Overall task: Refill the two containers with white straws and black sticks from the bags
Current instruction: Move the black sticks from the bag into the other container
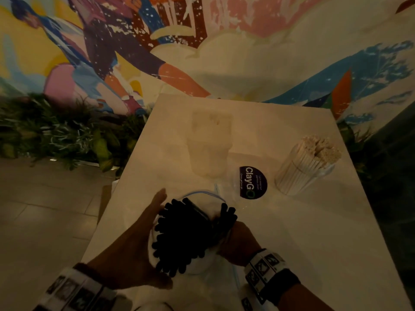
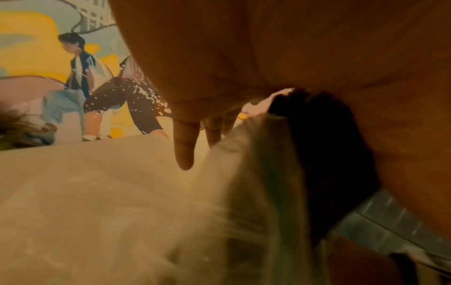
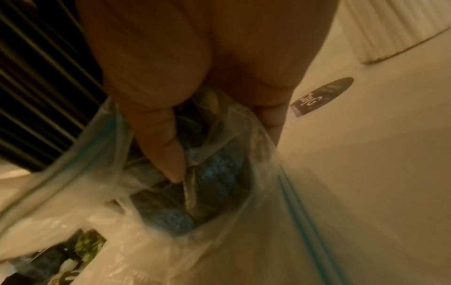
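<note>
A clear container [image 1: 154, 223] packed with black sticks [image 1: 179, 241] stands near the table's front edge. My left hand [image 1: 134, 243] lies against its left side with straight fingers [image 2: 185, 146]. My right hand [image 1: 240, 241] reaches into a clear zip bag [image 3: 244, 241] and pinches a bundle of black sticks [image 3: 219, 173]; that bundle [image 1: 225, 217] leans over the container's right rim. A second clear container [image 1: 298, 176] full of white straws [image 1: 318, 149] stands at the right. A frosted bag of white straws [image 1: 211, 144] lies at the table's middle back.
A round dark ClayGo sticker [image 1: 253, 182] sits on the white table [image 1: 303, 232] between the two containers. Green plants [image 1: 56, 135] and a painted wall lie beyond the left edge. The tiled floor [image 1: 45, 209] is at the left.
</note>
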### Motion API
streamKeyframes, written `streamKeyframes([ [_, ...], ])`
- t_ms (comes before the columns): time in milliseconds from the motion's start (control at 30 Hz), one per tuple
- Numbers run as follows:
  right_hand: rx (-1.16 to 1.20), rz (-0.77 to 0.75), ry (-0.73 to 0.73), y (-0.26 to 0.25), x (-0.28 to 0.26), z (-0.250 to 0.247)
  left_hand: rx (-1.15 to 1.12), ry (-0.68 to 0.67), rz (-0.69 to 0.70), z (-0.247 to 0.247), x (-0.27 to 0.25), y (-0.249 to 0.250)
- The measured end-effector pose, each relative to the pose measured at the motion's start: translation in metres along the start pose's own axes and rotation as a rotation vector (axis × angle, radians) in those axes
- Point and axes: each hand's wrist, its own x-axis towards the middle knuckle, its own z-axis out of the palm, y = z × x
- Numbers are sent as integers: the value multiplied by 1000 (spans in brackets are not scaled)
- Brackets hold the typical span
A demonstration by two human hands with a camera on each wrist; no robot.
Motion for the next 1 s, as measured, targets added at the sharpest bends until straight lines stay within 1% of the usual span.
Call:
streamKeyframes([
  [67,41,-14,22,-9,-3,-2,-24,80,63,11,2,12],
  [167,90,-36,44,-8,-3,-5,-63,277,207,23,10,15],
  [200,61,-35,42,-5,-6,-11,-64,326,235,24,11,15],
  [267,38,-22,2,-4,-19,-31,-85,378,262,24,13,15],
  [300,93,-33,2,-6,-27,-44,-87,383,264,24,14,14],
  [333,172,-67,32,-9,-36,-59,-84,387,264,24,14,13],
  [433,375,-221,213,-34,-60,-86,-94,402,252,26,13,9],
  [467,413,-269,231,-42,-63,-86,-102,406,249,27,14,8],
  [533,430,-323,195,-58,-62,-76,-111,405,244,28,16,6],
  [567,414,-331,180,-64,-58,-69,-128,401,248,29,18,6],
  [600,394,-330,195,-68,-53,-61,-156,394,252,29,20,4],
  [733,402,-332,370,-75,-41,-44,-233,356,253,22,28,3],
  [767,404,-326,402,-76,-40,-43,-294,336,239,21,31,1],
  [833,423,-308,478,-77,-37,-41,-392,331,281,20,35,-6],
  [933,419,-260,611,-76,-35,-39,-340,358,322,15,39,-15],
  [1000,453,-209,669,-74,-34,-39,-283,363,330,13,42,-16],
])
